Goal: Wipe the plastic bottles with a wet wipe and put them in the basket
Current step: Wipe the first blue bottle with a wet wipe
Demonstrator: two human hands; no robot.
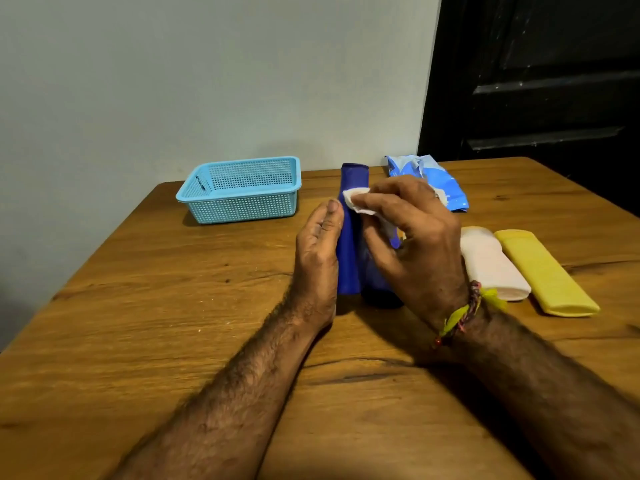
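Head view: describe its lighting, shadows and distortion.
Head view: soft, dim indoor light; the basket and forearms cast faint shadows on the wooden table; the doorway at right is nearly black; wide-angle lens bends the table edges; slight blur on the right hand and wet wipe.

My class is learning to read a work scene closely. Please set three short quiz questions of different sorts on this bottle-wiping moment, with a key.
1. True or false: the basket already holds a bottle.
2. Which hand presses the wet wipe on the blue bottle? A left B right
3. Fill in: beside the white bottle lies a ____ bottle.

Key: 1 false; 2 B; 3 yellow.
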